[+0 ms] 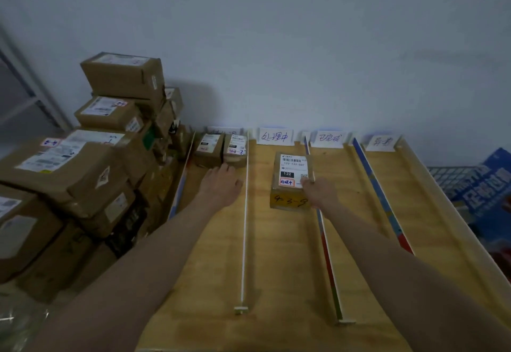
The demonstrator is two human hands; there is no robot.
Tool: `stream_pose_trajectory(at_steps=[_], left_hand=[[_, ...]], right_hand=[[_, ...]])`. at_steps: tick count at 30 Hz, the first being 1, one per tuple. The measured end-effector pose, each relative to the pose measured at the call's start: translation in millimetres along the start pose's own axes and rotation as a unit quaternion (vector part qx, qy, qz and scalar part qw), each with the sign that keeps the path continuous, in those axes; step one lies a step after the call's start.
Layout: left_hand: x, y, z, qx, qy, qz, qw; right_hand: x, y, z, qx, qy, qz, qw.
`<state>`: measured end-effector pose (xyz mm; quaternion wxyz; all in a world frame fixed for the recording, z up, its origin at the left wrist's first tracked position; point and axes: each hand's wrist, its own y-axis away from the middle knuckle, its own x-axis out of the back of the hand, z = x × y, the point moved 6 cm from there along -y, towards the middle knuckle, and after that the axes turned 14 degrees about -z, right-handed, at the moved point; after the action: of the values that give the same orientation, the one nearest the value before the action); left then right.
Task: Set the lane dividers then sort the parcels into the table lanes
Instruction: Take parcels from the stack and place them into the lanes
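My right hand (pixel 318 189) grips the parcel (pixel 293 178) at its near right corner, in the 2nd lane beside a divider (pixel 326 243), prob. to slide it up. Left hand (pixel 221 185) flat & released on the tabletop (pixel 276 268), near 2 sorted boxes (pixel 221 148).

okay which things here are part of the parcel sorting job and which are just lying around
Job: lane dividers, parcel with 4-3-9 under right hand, two sorted parcels, left hand, parcel stack, lane labels.

Lying about: blue printed package, wire rack.
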<state>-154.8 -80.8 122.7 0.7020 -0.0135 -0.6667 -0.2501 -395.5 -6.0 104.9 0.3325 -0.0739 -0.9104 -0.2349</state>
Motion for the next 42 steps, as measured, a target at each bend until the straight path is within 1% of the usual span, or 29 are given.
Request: stream_pose_trajectory(at_steps=[7, 11, 20, 25, 28, 33, 37, 42], left_hand=[[-25.1, -56.9, -22.7, 0.040, 0.033, -0.031, 0.998], [-31.4, -109.0, -35.6, 0.045, 0.043, -0.043, 0.997], [-42.6, -255.7, -56.6, 0.022, 0.047, -0.040, 0.998], [-55.0, -314.8, -60.7, 0.005, 0.040, -0.037, 0.998], [-66.9, -337.6, -63.0, 0.003, 0.025, -0.040, 0.999], [-88.9, -355.7, -69.2, -0.001, 0.026, -0.049, 0.998], [-100.2, -359.5, -73.8, 0.000, 0.023, -0.064, 0.998], [-100.8, -362.7, -74.3, 0.001, 0.017, -0.075, 0.997]], right_hand=[[-19.7, -74.5, 2.5, -0.011, 0.044, -0.042, 0.998], [-32.4, -125.1, 0.5, -0.025, 0.018, -0.050, 0.998], [-60.1, -267.9, -2.1, -0.063, 0.021, -0.053, 0.996], [-85.6, -330.3, 0.1, -0.076, 0.000, -0.063, 0.995], [-99.2, -356.9, 4.8, -0.083, -0.017, -0.061, 0.995], [-113.0, -387.4, 14.7, -0.118, -0.034, -0.046, 0.991], [-114.5, -399.5, 6.3, -0.109, -0.038, -0.036, 0.993], [-113.5, -401.0, 2.2, -0.101, -0.066, -0.056, 0.991]])
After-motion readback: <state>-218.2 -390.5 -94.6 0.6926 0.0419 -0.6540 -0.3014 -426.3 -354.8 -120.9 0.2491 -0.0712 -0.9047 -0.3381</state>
